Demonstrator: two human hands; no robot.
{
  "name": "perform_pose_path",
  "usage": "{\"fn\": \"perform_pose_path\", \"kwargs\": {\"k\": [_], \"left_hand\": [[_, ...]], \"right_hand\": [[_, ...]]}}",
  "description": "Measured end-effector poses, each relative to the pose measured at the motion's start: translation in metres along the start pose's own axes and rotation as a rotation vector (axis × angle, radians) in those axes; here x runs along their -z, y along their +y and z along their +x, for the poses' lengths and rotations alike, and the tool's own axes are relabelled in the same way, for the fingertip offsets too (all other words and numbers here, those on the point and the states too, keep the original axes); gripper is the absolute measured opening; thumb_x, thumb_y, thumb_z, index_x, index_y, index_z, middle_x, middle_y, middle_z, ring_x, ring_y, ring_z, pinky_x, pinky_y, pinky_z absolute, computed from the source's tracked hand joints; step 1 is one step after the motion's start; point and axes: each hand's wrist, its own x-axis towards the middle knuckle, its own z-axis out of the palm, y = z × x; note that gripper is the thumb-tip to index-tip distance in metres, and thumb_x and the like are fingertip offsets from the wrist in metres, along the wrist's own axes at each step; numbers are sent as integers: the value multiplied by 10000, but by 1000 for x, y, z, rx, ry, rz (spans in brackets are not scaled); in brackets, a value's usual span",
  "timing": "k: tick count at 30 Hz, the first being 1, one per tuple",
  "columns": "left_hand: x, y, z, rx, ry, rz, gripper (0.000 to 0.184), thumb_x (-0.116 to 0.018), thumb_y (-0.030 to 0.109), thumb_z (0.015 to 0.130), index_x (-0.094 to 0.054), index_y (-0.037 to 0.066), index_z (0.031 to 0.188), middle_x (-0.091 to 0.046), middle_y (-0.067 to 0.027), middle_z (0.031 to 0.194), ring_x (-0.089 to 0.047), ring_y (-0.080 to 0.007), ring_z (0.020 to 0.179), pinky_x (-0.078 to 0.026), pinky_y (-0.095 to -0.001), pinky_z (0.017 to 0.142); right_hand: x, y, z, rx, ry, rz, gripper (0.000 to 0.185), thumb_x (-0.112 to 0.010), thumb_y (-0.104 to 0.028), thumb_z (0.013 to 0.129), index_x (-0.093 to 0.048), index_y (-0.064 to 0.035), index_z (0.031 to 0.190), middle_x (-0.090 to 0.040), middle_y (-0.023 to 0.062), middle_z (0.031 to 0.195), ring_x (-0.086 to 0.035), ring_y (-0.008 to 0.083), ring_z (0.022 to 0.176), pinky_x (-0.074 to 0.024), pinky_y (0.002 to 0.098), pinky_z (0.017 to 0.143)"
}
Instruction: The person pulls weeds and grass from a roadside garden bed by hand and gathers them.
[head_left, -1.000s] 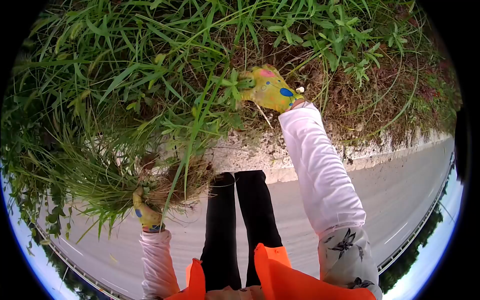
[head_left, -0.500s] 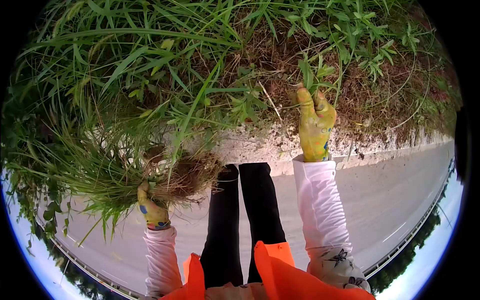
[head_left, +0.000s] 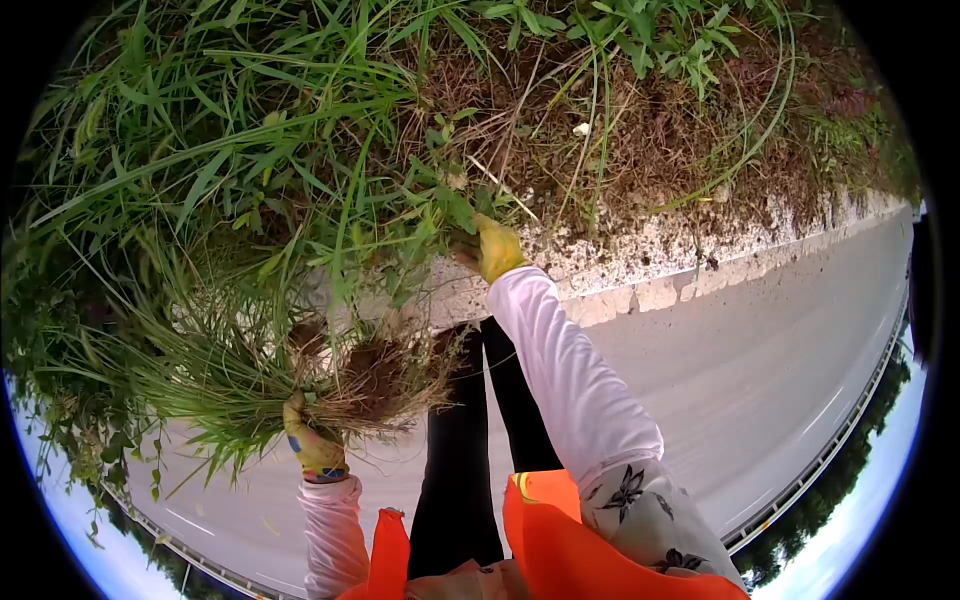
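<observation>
My left hand (head_left: 316, 440), in a yellow glove with blue spots, is closed round a big clump of pulled grass (head_left: 225, 375). The clump's blades fan out to the left, and its brown roots with soil (head_left: 375, 380) hang to the right. My right hand (head_left: 497, 248), also gloved in yellow, is at the edge of the growth with its fingers curled round a leafy weed (head_left: 440, 212). Leaves partly cover those fingertips. A thin pale dry stalk (head_left: 503, 188) lies just above this hand.
Tall green grass (head_left: 200, 120) and weeds fill the upper left. Dry brown litter (head_left: 680, 150) covers soil at the upper right. A pale concrete kerb (head_left: 640, 290) runs along the bed, with a grey road surface (head_left: 760, 350) beyond it and my legs (head_left: 455, 450) beside it.
My right hand has moved left and slightly down, from the brown litter to the leafy weeds. My left hand still holds the grass clump, nearly in the same place. The view has shifted slightly.
</observation>
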Motion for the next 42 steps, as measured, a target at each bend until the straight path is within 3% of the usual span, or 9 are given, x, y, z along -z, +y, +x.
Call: {"fn": "perform_pose_path", "kwargs": {"k": [3,11,13,16,21,25,30,32,42], "left_hand": [[16,-5,1,24,-118,92,254,-540,263,829,-601,43,941,-635,-97,870,-609,-246,765,-509,-373,703],[-1,-8,-14,17,-88,95,233,-548,257,820,-599,45,902,-637,-89,867,-609,-239,767,-510,-361,692],[6,-6,-10,45,-100,47,230,-558,257,814,-598,47,898,-636,-91,875,-607,-242,771,-510,-363,698],[-1,-3,-10,56,-29,4,218,-577,249,804,-601,55,900,-628,-86,873,-606,-235,762,-510,-354,680],[19,0,12,59,73,-45,267,-607,266,783,-594,70,963,-620,-71,894,-601,-239,785,-512,-388,689],[10,16,19,111,76,-95,342,-596,330,788,-595,64,1005,-634,-86,939,-609,-261,817,-512,-411,708],[16,21,26,88,-68,-83,397,-565,377,810,-600,51,1034,-646,-107,963,-614,-276,834,-513,-419,732],[7,21,22,62,-21,-75,381,-578,343,803,-590,43,1037,-640,-106,949,-614,-273,807,-520,-414,717],[9,19,19,-9,30,7,411,-583,341,807,-564,35,1080,-631,-124,971,-616,-295,814,-519,-444,733]], "right_hand": [[-26,8,8,19,-226,603,323,-597,-315,868,-564,-73,1079,-653,72,890,-599,177,616,-503,293,564],[-11,15,32,114,-136,633,270,-581,-289,873,-608,-102,1065,-623,64,930,-558,192,697,-471,369,556],[-19,1,7,212,298,298,269,-645,-247,832,-566,-63,1012,-593,35,769,-434,145,486,-373,272,417],[-5,45,44,602,303,-33,236,-658,-242,822,-581,-71,965,-563,20,732,-437,132,498,-372,276,425],[5,1,-74,363,43,-19,250,-626,-327,856,-556,-92,906,-532,-15,744,-476,114,630,-427,305,531],[57,-60,-95,666,-96,532,228,-638,-310,856,-592,-92,810,-431,-46,558,-384,75,463,-386,240,449],[40,-85,-36,535,110,-693,313,-689,-309,806,-633,-45,963,-635,47,831,-548,140,657,-465,310,607],[32,-90,3,979,298,-1444,325,-590,-300,822,-606,-48,1027,-633,106,936,-601,281,861,-479,374,746],[-16,-125,37,1333,131,-1589,228,-585,-248,757,-651,-143,949,-637,131,908,-614,321,870,-495,413,752]]}}
